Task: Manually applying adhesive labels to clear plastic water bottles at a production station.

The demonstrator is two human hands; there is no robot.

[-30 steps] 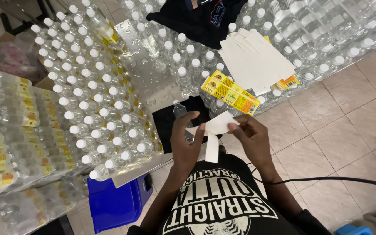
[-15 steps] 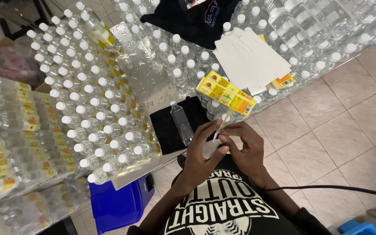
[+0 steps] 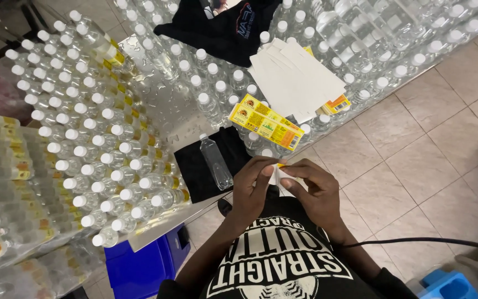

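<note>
A metal table (image 3: 178, 105) crowded with capped clear bottles, over a tiled floor (image 3: 416, 160).

At left stand rows of bottles (image 3: 84, 138); one bottle (image 3: 216, 161) lies on a black cloth (image 3: 195, 171). Just beside it, the left hand (image 3: 253, 191) and right hand (image 3: 311, 191) meet, fingers curled, both pinching a small white label strip (image 3: 279, 176) with a yellow edge.

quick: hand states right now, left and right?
Left hand: closed, fingertips pinching the small white paper label with a yellow edge.
Right hand: closed, pinching the same label from the other side.
</note>
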